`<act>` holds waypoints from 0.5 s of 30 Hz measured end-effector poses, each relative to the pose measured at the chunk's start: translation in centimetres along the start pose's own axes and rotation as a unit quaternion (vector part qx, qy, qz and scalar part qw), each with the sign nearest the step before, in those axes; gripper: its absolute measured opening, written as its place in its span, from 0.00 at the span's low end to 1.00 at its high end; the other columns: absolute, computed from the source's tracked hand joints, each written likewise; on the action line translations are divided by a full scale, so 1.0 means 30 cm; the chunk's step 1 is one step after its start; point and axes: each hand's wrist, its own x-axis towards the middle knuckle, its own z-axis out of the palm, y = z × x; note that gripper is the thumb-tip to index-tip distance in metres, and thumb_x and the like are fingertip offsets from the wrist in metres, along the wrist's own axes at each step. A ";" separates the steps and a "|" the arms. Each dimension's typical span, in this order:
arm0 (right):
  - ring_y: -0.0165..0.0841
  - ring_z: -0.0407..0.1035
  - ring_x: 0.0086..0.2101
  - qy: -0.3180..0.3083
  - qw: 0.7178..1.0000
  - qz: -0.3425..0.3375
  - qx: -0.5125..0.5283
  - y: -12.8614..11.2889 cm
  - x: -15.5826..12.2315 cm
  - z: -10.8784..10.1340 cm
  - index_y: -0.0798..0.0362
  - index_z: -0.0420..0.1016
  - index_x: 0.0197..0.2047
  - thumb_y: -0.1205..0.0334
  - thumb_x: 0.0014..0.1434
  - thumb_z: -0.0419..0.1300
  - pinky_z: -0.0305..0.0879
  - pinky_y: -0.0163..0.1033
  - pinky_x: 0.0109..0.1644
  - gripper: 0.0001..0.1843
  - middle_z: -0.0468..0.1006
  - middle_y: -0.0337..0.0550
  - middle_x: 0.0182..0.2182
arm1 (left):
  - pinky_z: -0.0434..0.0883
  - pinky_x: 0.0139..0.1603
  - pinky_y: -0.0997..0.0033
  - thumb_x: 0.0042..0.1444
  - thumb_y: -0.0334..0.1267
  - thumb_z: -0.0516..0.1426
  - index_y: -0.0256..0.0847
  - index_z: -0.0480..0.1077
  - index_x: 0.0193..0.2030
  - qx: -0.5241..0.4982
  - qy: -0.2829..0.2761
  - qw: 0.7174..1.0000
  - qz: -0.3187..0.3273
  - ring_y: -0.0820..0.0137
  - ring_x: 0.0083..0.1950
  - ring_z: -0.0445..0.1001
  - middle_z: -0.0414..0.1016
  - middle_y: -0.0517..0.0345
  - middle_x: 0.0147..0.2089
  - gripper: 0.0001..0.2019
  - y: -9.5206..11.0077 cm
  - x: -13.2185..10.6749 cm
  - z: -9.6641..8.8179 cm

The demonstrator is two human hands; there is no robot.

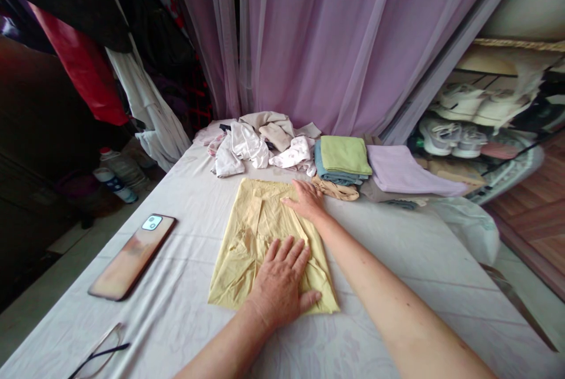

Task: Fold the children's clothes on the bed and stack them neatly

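A pale yellow folded garment (260, 243) lies flat on the bed, its lace-edged end pointing away from me. My left hand (278, 291) presses flat on its lower part, fingers spread, gripping nothing. My right hand (306, 199) rests palm down at the garment's upper right edge, with the fingertips on the cloth. It holds nothing either. Just beyond that hand lies a small folded beige cloth (335, 190). Creases run across the yellow fabric between my hands.
A smartphone (132, 256) and glasses (99, 352) lie on the pale sheet (397, 249) at left. Crumpled clothes (260, 143) and folded green (346, 155) and lilac (410, 170) cloths lie beyond. Bottles (117, 176) stand on the floor at left, with shoes (459, 120) at right.
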 end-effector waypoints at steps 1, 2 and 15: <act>0.45 0.54 0.64 0.003 1.000 0.007 0.000 -0.002 0.002 0.003 0.49 0.59 0.68 0.44 0.59 0.58 0.50 0.55 0.65 0.37 0.63 0.50 0.66 | 0.44 0.74 0.46 0.60 0.63 0.49 0.40 0.52 0.73 0.000 0.001 1.000 0.000 0.53 0.75 0.47 0.51 0.51 0.75 0.41 0.001 0.000 0.000; 0.45 0.55 0.64 0.005 1.000 0.012 0.000 -0.005 0.004 0.005 0.48 0.59 0.68 0.44 0.59 0.58 0.50 0.55 0.65 0.37 0.63 0.49 0.66 | 0.44 0.74 0.46 0.60 0.63 0.49 0.40 0.52 0.73 0.001 0.001 1.000 0.000 0.54 0.75 0.47 0.50 0.51 0.75 0.40 0.001 0.000 0.001; 0.42 0.57 0.64 -0.034 0.999 0.020 0.018 0.003 0.034 -0.013 0.45 0.64 0.65 0.46 0.65 0.50 0.51 0.52 0.67 0.28 0.64 0.46 0.66 | 0.44 0.74 0.46 0.60 0.63 0.50 0.41 0.51 0.73 0.022 0.024 0.999 0.012 0.55 0.75 0.46 0.51 0.52 0.75 0.40 -0.015 -0.002 0.030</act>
